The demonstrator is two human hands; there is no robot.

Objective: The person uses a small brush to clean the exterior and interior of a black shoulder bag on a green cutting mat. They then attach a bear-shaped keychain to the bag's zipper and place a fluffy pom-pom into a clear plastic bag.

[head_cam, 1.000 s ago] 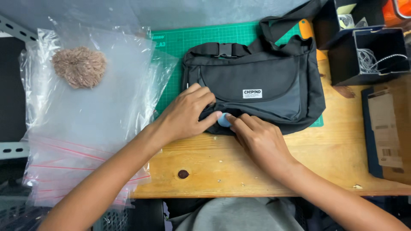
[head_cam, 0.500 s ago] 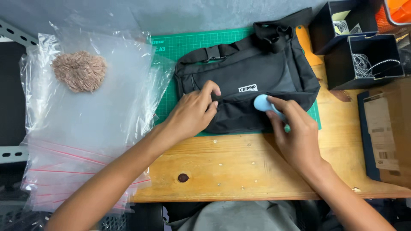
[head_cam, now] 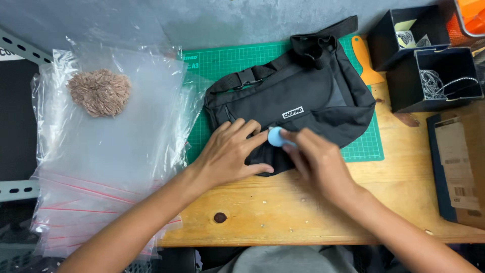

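Observation:
A black sling bag lies on a green cutting mat, its strap and buckle toward the back. My left hand presses flat on the bag's near left corner, fingers spread. My right hand pinches a small round light-blue object against the bag's lower front edge, just right of my left fingertips.
A stack of clear zip bags with a brown fuzzy piece lies at the left. Black open boxes, one holding a chain, stand at the back right. An orange scraper and a cardboard packet lie on the wooden table.
The bag has been turned and shifted on the mat. My right hand carried the blue object out to the right half a second ago, then back left to the bag's lower edge beside my left hand.

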